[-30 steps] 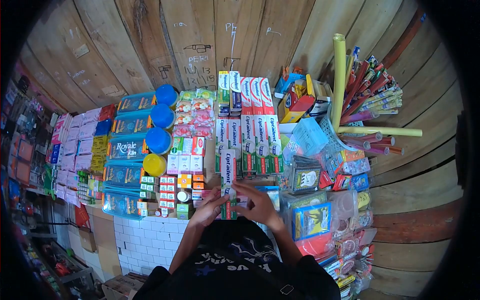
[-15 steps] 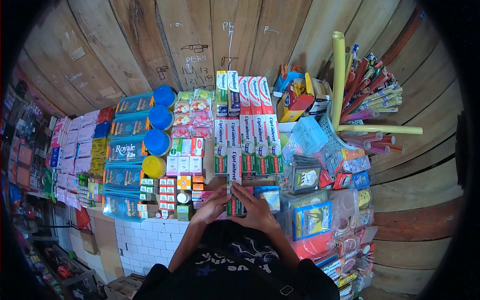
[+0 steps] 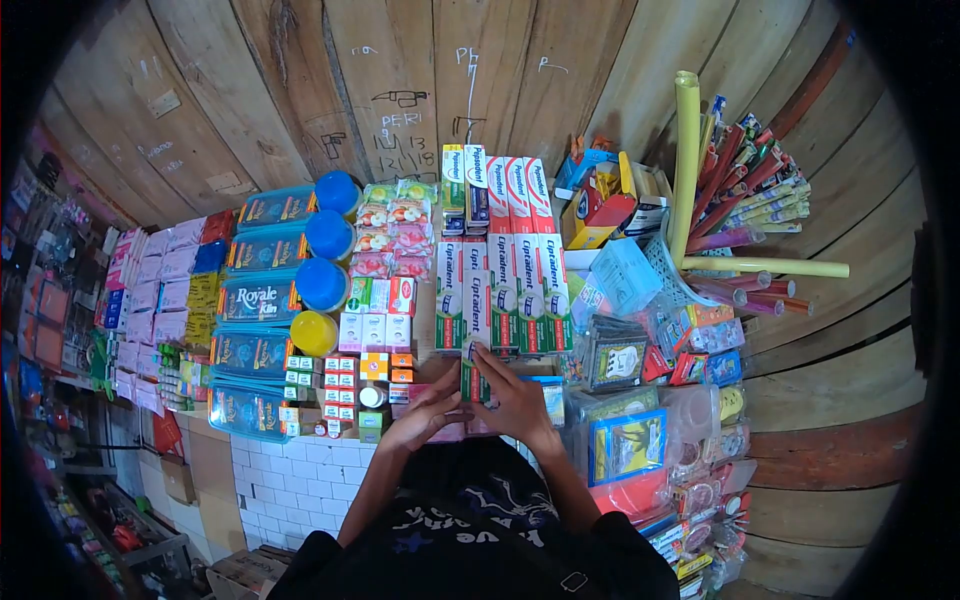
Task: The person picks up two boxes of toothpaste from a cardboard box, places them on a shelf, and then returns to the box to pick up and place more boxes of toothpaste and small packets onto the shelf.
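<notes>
A Ciptadent toothpaste box [image 3: 478, 312] lies lengthwise over the left part of a row of matching Ciptadent boxes [image 3: 528, 300]. Its near end sits between my two hands. My left hand [image 3: 425, 418] presses its fingers against the box's left side. From the right, my right hand [image 3: 515, 402] grips the same end, fingers reaching over the top. Behind this row stand Pepsodent boxes [image 3: 518, 195] in red and white, with a yellow-green one and a blue one at their left. Part of a pink package [image 3: 450, 432] shows beneath my hands.
Left of the toothpaste are small medicine boxes [image 3: 340, 385], fruit-printed packets [image 3: 392, 235], blue-lidded jars [image 3: 325, 285] and Royale Klin packs [image 3: 255, 300]. On the right are a light-blue basket [image 3: 662, 255] with rolled tubes, and plastic-wrapped packs [image 3: 628, 445]. A plank wall [image 3: 570, 70] rises behind.
The held toothpaste box has slid away from my body, farther over the row, with both hands still on its near end. The whole view has shifted slightly.
</notes>
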Available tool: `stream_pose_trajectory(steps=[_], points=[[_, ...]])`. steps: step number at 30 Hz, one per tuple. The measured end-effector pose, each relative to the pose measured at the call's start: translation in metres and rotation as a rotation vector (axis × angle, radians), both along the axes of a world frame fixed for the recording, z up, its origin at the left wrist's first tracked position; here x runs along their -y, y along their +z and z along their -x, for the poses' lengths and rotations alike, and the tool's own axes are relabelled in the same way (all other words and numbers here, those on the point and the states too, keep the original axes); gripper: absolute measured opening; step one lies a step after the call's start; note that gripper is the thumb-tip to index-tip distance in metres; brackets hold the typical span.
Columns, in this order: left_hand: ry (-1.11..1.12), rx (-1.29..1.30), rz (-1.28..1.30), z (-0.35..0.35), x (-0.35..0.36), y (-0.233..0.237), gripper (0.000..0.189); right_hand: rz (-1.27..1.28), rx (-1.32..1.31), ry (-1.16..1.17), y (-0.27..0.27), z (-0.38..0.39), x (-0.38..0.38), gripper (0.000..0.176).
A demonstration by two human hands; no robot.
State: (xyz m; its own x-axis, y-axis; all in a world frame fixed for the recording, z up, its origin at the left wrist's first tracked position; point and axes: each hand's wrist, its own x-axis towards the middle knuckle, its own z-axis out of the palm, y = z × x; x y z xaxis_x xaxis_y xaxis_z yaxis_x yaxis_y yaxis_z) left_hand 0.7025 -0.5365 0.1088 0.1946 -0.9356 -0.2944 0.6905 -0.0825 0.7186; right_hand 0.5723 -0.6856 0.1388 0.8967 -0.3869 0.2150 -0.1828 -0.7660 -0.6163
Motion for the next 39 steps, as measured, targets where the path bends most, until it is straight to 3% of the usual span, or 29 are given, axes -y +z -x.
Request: stream_pose_trajectory(steps=[6,12,33,39], points=[[0.044,-0.013,-0.005,-0.003,-0.003,0.0,0.067,0.143,0.16,-0.051,-0.021,-0.017,0.006,0.063],[0.033,-0.028,0.016,-0.006,-0.004,-0.002,0.066,0.158,0.116,-0.118,-0.024,-0.031,0.006,0.056],[0.007,-0.082,0.028,-0.009,-0.004,0.002,0.067,0.048,0.023,-0.176,-0.015,-0.045,0.01,0.056],[-0.006,-0.077,0.065,-0.007,-0.01,0.01,0.063,0.054,0.142,-0.154,-0.016,-0.044,0.01,0.053]])
